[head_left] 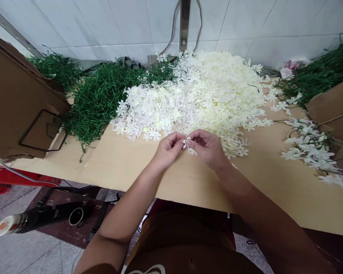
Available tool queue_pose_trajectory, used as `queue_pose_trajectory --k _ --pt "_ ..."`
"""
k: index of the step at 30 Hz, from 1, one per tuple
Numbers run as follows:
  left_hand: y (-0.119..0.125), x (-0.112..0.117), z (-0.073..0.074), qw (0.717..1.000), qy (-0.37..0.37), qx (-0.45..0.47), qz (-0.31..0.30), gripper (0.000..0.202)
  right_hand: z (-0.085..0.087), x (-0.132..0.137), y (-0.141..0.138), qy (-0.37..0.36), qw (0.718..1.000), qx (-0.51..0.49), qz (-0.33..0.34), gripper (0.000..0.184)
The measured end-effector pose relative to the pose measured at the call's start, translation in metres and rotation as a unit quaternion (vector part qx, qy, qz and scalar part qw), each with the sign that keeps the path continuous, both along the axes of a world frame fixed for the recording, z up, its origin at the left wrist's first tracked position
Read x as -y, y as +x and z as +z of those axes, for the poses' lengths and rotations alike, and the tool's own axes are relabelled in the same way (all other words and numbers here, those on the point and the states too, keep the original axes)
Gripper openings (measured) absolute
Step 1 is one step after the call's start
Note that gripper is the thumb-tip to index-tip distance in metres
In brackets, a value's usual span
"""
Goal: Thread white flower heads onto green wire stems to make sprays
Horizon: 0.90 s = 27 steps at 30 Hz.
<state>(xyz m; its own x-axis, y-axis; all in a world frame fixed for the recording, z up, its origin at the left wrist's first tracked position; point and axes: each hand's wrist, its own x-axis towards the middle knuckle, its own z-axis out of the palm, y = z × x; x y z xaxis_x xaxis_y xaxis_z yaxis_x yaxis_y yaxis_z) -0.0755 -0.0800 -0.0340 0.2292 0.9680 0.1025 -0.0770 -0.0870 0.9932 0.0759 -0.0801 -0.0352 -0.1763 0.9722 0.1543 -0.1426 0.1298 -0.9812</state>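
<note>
My left hand (pixel 171 147) and my right hand (pixel 206 147) meet fingertip to fingertip over the near part of the tabletop. Both are closed in a pinch around a small white artificial flower (pixel 191 150), whose petals show between and below the thumbs. Whether a stem is also in the fingers is too small to tell. Right behind my hands spreads a big heap of loose white and cream artificial flowers (pixel 217 95). To its left lies a tangled pile of green plastic stems (pixel 98 99).
A cardboard box (pixel 20 99) stands at the left edge of the table (pixel 125 163). Finished-looking white flower sprigs (pixel 310 146) lie at the right, below more green stems (pixel 326 72). A black bottle (pixel 42 217) and a mug (pixel 76 217) are below the table at left.
</note>
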Motion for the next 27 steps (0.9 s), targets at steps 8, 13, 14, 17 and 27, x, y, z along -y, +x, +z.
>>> queue_pose_trajectory --k 8,13,14,17,27 --pt "0.0 0.002 0.01 0.999 -0.015 -0.014 -0.038 0.028 0.003 -0.001 0.001 -0.012 1.0 -0.005 -0.002 0.033" --pt "-0.06 -0.041 0.019 0.955 0.061 -0.269 0.107 0.011 0.01 0.0 0.007 0.003 0.997 0.039 -0.067 0.023" --pt "-0.082 -0.053 0.02 0.912 0.083 -0.338 0.219 0.009 0.012 0.0 0.009 0.004 0.996 0.039 -0.076 0.022" --pt "-0.147 -0.085 0.019 0.753 0.047 -0.554 0.353 0.017 0.014 -0.001 0.012 0.008 0.996 0.032 -0.08 0.019" --pt "-0.193 -0.108 0.01 0.74 0.066 -0.565 0.357 0.025 0.012 -0.002 0.015 0.001 0.996 0.028 -0.083 0.021"
